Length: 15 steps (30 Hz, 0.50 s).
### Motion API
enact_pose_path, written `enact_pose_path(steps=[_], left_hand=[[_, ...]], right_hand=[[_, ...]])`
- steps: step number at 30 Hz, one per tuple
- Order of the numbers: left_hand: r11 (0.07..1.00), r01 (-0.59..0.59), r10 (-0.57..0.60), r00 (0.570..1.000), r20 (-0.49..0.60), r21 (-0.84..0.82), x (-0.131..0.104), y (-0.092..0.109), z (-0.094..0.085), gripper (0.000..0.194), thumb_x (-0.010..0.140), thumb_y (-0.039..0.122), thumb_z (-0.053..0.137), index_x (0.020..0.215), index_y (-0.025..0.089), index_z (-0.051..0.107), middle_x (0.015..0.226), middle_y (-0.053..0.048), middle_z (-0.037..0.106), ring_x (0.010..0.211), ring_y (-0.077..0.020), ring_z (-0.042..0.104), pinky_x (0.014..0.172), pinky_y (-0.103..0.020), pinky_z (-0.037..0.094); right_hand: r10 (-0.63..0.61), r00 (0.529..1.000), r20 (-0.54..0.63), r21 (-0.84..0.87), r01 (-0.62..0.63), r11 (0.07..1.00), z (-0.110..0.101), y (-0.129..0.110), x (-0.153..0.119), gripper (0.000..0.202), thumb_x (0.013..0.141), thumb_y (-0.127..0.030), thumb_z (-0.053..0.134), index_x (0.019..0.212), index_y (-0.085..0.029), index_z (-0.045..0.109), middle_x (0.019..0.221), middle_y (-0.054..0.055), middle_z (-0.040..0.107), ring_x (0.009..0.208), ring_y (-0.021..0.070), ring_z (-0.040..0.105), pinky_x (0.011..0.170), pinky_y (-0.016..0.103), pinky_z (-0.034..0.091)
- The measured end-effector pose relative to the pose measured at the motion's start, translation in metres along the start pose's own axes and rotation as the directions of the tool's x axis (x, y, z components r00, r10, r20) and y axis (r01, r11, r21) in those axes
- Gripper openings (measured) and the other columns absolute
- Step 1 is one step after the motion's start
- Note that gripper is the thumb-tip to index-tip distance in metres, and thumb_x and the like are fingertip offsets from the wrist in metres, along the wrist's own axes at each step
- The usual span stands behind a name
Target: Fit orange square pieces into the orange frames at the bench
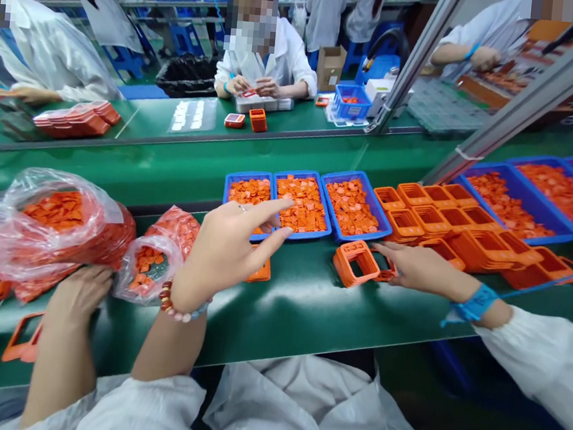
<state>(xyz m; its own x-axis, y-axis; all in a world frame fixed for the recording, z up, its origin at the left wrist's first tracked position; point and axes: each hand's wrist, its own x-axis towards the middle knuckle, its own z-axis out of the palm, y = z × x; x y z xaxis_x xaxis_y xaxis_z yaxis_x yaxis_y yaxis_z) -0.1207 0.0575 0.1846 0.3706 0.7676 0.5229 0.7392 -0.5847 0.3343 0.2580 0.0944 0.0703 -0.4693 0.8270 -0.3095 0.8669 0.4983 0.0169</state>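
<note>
My left hand (229,240), with a beaded bracelet at the wrist, hangs over the near side of the blue trays. Its index finger and thumb are stretched out and apart, with nothing seen between them; the other fingers are partly hidden. Below it an orange plastic frame (261,272) lies on the green bench, mostly covered by the hand. My right hand (412,266), wearing a blue wrist strap, grips an orange plastic frame (386,270) by its edge. Just left of that stands a small stack of orange frames (356,264). Small orange pieces (300,203) fill the three trays.
Stacked orange frames (431,214) and more blue trays (513,201) line the right side. At left are plastic bags (54,235) of orange pieces and a co-worker's hand (82,291). A metal post (416,52) rises beyond the bench, where another person sits facing me.
</note>
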Motion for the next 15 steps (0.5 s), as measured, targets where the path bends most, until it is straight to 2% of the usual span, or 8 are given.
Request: enact_pose_path(steps=[3,6,9,11,13,15], left_hand=[[0.996,-0.035,0.031,0.998,-0.045,-0.079,0.006,0.006,0.006,0.028,0.092,0.031,0.064,0.118,0.022,0.069,0.086,0.000,0.078,0.078,-0.0149,0.071,0.076,-0.026,0.050],[0.991,-0.043,0.037,0.998,-0.047,-0.129,0.007,0.003,0.015,0.028,0.093,0.030,0.062,0.118,0.020,0.069,0.087,0.000,0.077,0.077,-0.0145,0.071,0.077,-0.026,0.051],[0.992,-0.036,0.034,0.999,-0.019,-0.123,0.006,-0.004,0.023,0.027,0.093,0.030,0.062,0.116,0.020,0.070,0.084,0.000,0.077,0.074,-0.0148,0.070,0.075,-0.027,0.051],[0.990,-0.009,0.010,1.000,0.008,-0.140,0.006,-0.008,0.029,0.026,0.092,0.031,0.062,0.114,0.021,0.071,0.081,0.000,0.077,0.072,-0.0152,0.070,0.073,-0.027,0.050],[0.973,0.062,-0.052,0.997,0.053,-0.222,0.008,-0.008,0.038,0.025,0.093,0.033,0.061,0.111,0.021,0.072,0.081,-0.001,0.077,0.072,-0.0153,0.070,0.072,-0.027,0.050],[0.917,0.162,-0.115,0.982,0.148,-0.364,0.010,-0.007,0.049,0.028,0.093,0.036,0.060,0.113,0.020,0.071,0.082,-0.002,0.077,0.071,-0.0150,0.071,0.071,-0.026,0.051]], right_hand=[[0.016,1.000,-0.019,-0.029,-0.017,0.999,0.019,0.001,0.001,0.075,0.077,-0.031,0.068,0.148,-0.025,0.046,0.141,0.015,0.059,0.099,0.0338,0.072,0.068,0.038,0.054],[0.034,0.999,-0.042,-0.043,-0.036,0.998,0.015,0.007,-0.006,0.064,0.082,-0.036,0.064,0.143,-0.024,0.051,0.135,0.015,0.064,0.093,0.0320,0.073,0.066,0.037,0.054],[0.049,0.992,-0.114,-0.080,-0.058,0.995,-0.010,0.013,-0.021,0.062,0.082,-0.043,0.062,0.141,-0.023,0.055,0.133,0.015,0.065,0.088,0.0316,0.073,0.063,0.037,0.054],[0.050,0.974,-0.221,-0.092,-0.071,0.993,-0.035,0.013,-0.031,0.064,0.082,-0.048,0.062,0.141,-0.021,0.055,0.131,0.015,0.067,0.080,0.0310,0.073,0.059,0.039,0.054],[0.031,0.934,-0.357,-0.067,-0.058,0.996,-0.061,0.005,-0.035,0.066,0.083,-0.051,0.062,0.141,-0.020,0.056,0.128,0.015,0.068,0.074,0.0302,0.072,0.058,0.042,0.054],[-0.018,0.893,-0.451,-0.008,0.016,1.000,-0.083,-0.010,-0.032,0.069,0.081,-0.052,0.065,0.141,-0.020,0.054,0.129,0.015,0.068,0.076,0.0296,0.072,0.064,0.044,0.057]])
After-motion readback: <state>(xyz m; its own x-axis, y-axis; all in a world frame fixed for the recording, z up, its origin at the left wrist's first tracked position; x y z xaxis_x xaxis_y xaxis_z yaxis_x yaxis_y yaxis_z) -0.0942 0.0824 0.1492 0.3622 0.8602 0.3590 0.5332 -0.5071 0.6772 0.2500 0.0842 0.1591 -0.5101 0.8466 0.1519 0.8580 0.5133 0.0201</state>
